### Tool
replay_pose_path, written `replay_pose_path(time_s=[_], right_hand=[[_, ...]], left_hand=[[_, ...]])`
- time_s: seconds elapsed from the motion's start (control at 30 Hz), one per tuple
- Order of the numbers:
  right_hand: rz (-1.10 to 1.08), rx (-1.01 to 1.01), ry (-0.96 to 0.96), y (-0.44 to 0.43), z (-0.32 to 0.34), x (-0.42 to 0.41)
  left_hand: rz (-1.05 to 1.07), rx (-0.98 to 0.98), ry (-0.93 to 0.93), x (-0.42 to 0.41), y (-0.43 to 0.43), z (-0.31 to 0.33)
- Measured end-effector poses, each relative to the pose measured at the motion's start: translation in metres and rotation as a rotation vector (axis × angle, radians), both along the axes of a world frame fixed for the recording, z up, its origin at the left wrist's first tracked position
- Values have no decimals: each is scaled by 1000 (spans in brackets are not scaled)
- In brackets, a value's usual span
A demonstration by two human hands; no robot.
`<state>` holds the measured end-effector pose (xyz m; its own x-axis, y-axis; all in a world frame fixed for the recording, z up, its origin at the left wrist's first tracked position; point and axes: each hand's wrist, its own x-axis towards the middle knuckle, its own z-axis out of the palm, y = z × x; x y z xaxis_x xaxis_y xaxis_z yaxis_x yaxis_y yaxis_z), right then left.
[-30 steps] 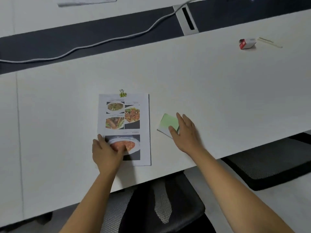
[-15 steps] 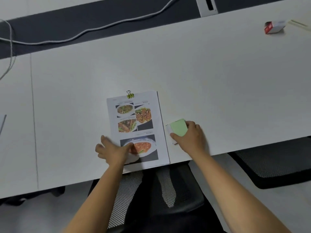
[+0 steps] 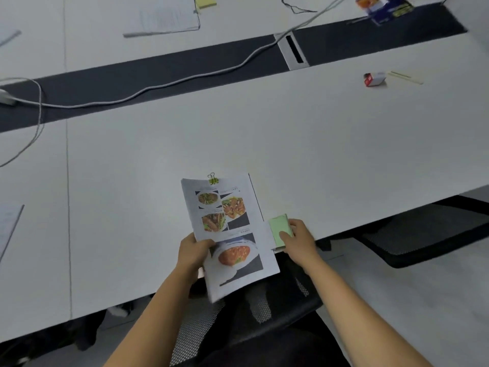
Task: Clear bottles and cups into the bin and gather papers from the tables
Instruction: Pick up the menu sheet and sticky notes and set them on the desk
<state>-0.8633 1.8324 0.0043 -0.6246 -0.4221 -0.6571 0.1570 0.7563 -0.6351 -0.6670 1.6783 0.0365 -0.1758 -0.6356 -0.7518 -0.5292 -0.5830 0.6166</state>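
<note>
A clipped sheaf of papers [image 3: 232, 207] with food photos and a green binder clip at its top is lifted off the white table [image 3: 317, 144]. My left hand [image 3: 194, 251] grips its lower left edge, and its bottom hangs over the table's near edge. My right hand [image 3: 300, 239] holds a small green sticky-note pad [image 3: 280, 226] at the table's edge, just right of the papers.
A small red and white box [image 3: 374, 79] and thin sticks [image 3: 404, 76] lie far right. A grey cable [image 3: 158, 87] runs along the dark centre strip. More papers [image 3: 162, 18] and a yellow pad [image 3: 205, 0] lie on the far table. Black chairs [image 3: 428, 231] stand below.
My left hand has gone from pressing on the papers to gripping and lifting them off the table. My right hand has closed on the green pad and drawn it to the table's edge.
</note>
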Motion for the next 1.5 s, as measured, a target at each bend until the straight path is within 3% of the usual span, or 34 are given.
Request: replay_pose_path(time_s=[0.13, 0.27, 0.5, 0.7, 1.03, 1.3, 1.5], right_hand=[[-152, -93, 94, 38, 19, 1], [-426, -279, 178, 90, 60, -12], [-824, -501, 386, 209, 123, -65], [-1015, -622, 435, 314, 124, -138], [-1015, -664, 359, 461, 139, -303], [-972, -631, 305, 489, 126, -443], [-911, -541, 321, 493, 120, -575]], left_hand=[[-190, -178, 74, -9, 6, 33], [-150, -338, 250, -42, 32, 69], [-169, -309, 569, -145, 108, 125], [-224, -336, 614, -244, 208, 137], [-114, -371, 630, -408, 372, 167], [-33, -355, 640, -525, 409, 154], [61, -258, 672, -670, 407, 125]])
